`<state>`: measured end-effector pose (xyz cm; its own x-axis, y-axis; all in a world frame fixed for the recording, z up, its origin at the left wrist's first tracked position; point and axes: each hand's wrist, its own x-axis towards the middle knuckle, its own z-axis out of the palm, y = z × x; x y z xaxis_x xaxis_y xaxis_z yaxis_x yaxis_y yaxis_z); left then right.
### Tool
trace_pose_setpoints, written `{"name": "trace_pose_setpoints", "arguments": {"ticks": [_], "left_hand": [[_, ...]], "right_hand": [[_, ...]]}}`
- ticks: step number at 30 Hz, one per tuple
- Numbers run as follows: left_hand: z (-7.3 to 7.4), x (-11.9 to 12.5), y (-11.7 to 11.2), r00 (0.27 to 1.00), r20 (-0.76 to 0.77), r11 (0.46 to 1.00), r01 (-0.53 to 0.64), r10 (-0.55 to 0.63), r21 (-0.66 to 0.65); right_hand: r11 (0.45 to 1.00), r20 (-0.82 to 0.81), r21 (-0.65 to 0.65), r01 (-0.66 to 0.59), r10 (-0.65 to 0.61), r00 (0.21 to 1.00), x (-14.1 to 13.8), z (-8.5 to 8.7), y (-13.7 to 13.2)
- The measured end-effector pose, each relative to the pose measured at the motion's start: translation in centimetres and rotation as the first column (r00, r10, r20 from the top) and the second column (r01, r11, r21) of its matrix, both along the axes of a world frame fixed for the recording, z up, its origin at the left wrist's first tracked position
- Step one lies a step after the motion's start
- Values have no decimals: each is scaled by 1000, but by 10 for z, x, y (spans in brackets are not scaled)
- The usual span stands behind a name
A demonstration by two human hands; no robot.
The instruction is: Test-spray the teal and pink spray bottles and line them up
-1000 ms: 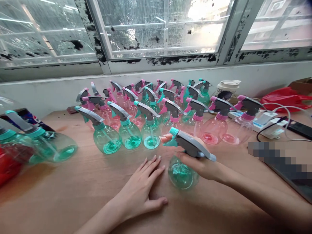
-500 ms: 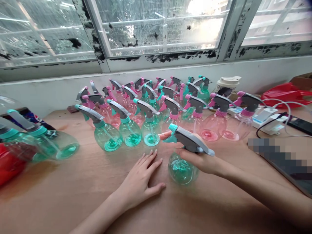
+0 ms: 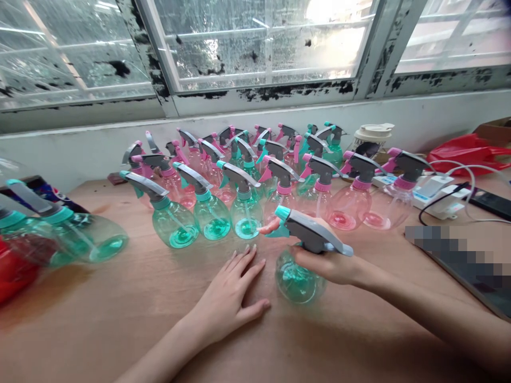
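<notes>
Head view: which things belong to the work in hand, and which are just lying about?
Likely work: right hand gripping a turquoise-topped spray bottle; left hand; other green spray bottles; pink spray bottles.

Likely lying about: lidded cup; red plastic bag at right; white cable.

Flat light-brown wood-toned surface (image 3: 131, 314), low white wall (image 3: 80, 157) behind it, pale window frames (image 3: 191, 106) patched with black, streaked clear-glass panes (image 3: 223, 48), bright daylight.
</notes>
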<state>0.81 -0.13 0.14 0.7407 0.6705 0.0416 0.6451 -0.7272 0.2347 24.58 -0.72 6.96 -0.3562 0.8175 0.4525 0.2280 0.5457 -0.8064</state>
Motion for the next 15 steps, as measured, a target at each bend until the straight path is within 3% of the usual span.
{"name": "trace_pose_setpoints", "arguments": {"ticks": [9, 15], "left_hand": [[0, 0, 0, 1000, -8, 1000, 1, -1, 13], [1, 0, 0, 1000, -18, 1000, 8, -7, 23]], "right_hand": [[998, -11, 58, 13, -12, 1000, 0, 0, 0], [999, -84, -1, 36, -36, 996, -1, -1, -6]]}}
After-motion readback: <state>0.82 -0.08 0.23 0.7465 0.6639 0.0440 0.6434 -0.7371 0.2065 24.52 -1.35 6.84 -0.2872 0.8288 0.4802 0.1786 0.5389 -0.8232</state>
